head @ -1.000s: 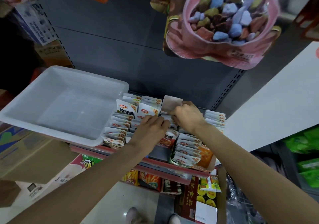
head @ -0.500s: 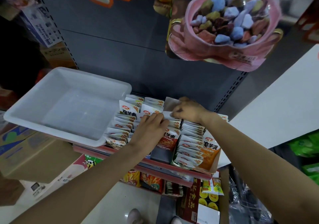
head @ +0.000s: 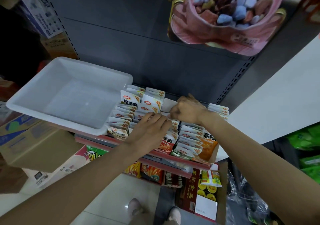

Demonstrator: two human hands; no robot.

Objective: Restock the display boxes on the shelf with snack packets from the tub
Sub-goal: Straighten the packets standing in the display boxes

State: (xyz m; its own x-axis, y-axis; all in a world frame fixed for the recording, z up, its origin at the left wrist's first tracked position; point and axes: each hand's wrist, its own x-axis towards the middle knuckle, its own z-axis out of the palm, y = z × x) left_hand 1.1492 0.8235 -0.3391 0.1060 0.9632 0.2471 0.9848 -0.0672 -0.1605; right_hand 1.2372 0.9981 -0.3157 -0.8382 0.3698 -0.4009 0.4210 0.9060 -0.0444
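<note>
The white plastic tub (head: 43,88) rests on the shelf at the left, and its inside is bare. Right of it stand three display boxes of snack packets: white packets (head: 129,103), red packets (head: 167,142) and orange packets (head: 207,142). My left hand (head: 149,131) lies on the middle box, its fingertips pressing the tops of the packets. My right hand (head: 187,111) is at the back of that box, beside its white cardboard flap (head: 167,103). Its fingers are curled round packets there, which the hand mostly hides.
A pink bag of wrapped sweets (head: 230,15) hangs overhead at the right. Cardboard cartons (head: 27,143) sit left under the tub. The lower shelf (head: 152,172) holds more snacks. A white panel (head: 277,93) borders the shelf's right side.
My right hand reached to the back of the middle box, then drew in toward my left hand. My left hand stayed on the packets.
</note>
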